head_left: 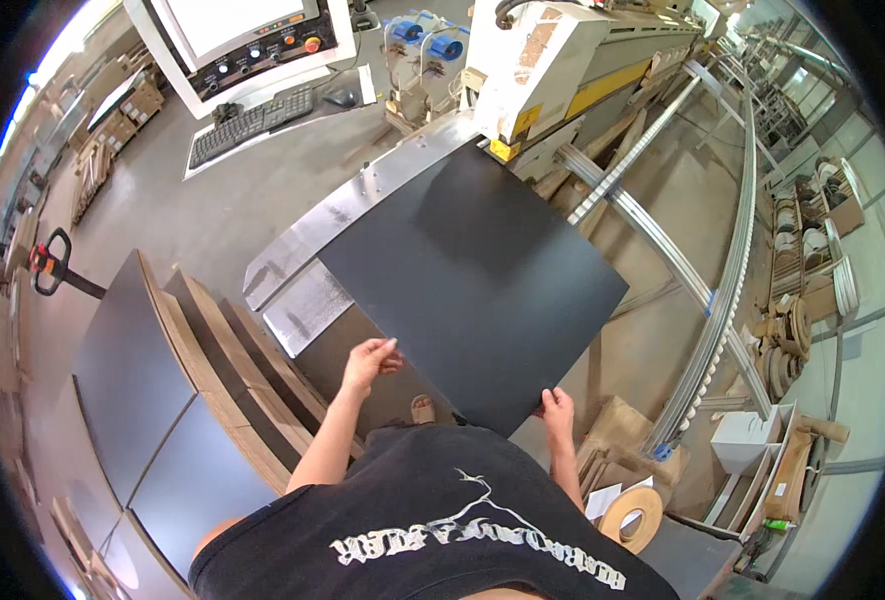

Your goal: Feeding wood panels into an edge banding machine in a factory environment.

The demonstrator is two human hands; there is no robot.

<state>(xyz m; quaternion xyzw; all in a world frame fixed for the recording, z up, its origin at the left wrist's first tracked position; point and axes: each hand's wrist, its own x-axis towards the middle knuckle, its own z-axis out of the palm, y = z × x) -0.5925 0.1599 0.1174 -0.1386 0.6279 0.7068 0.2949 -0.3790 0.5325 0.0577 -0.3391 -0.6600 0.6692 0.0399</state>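
Both hands grip the flat black rectangular board: left hand fingers spread along its edge, right hand clamping the near corner; keep it level beyond the fingertips

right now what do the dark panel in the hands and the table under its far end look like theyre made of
The dark panel looks like wood-based board with a matt black laminate face: flat, thin and glare-free, though its core is not visible. The stacked boards beside it show brown, wood-like edges. The machine table looks like bare brushed metal: silvery, with dull reflections and scuffs. The left hand and right hand hold the panel's near edge.
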